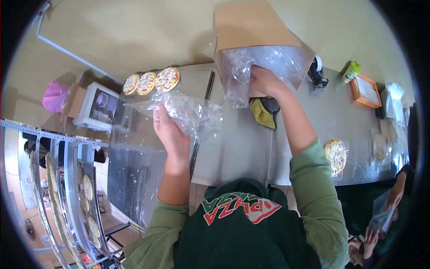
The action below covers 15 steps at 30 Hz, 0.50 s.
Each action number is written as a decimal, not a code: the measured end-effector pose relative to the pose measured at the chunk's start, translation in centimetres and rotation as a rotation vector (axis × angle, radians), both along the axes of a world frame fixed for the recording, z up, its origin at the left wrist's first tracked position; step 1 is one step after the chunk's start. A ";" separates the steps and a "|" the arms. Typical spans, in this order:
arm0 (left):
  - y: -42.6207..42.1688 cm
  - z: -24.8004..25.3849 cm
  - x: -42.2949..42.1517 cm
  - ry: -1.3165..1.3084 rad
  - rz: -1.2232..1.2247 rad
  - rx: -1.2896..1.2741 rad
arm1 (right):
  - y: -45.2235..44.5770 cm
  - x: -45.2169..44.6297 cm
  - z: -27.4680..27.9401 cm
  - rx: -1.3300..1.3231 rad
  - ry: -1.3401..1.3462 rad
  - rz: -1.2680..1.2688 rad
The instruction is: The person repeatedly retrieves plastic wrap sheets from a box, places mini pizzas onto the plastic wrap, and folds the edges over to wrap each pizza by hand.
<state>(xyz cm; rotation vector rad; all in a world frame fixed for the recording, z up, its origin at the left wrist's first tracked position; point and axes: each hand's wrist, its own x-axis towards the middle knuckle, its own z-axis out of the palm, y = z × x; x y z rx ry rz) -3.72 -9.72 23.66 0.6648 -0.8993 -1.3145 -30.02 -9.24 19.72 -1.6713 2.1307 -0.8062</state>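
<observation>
My left hand (170,130) is closed on a bunch of crumpled clear plastic bags (181,112), its thumb uppermost, over the left part of the metal table. Three small topped pizzas (146,83) lie just beyond it in a row. At the mouth of a cardboard box (255,27), my right hand (265,81) has its fingers curled at the clear plastic bags (239,74) that spill out. Part of those fingers is hidden. Below the box opening sits a yellow-green and dark cloth (263,113).
A black tape dispenser (318,77), a green-topped container (352,71) and an orange-framed tray (366,91) stand at the back right. Another pizza (336,157) lies at the right. A rack (71,188) of pizza bases is at left. Another person's hands (380,219) hold a bag at lower right.
</observation>
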 end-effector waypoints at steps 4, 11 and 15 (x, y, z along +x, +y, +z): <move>0.1 -2.0 1.6 -0.074 -0.012 0.083 | 7.7 4.7 -0.4 -0.646 -0.495 -0.137; 4.5 -2.2 -1.4 -0.295 -0.087 0.191 | 10.3 12.6 0.3 -0.236 -1.115 0.152; 4.4 -5.5 0.1 -0.515 -0.187 -0.065 | 10.1 11.6 -0.1 -0.088 -0.899 0.382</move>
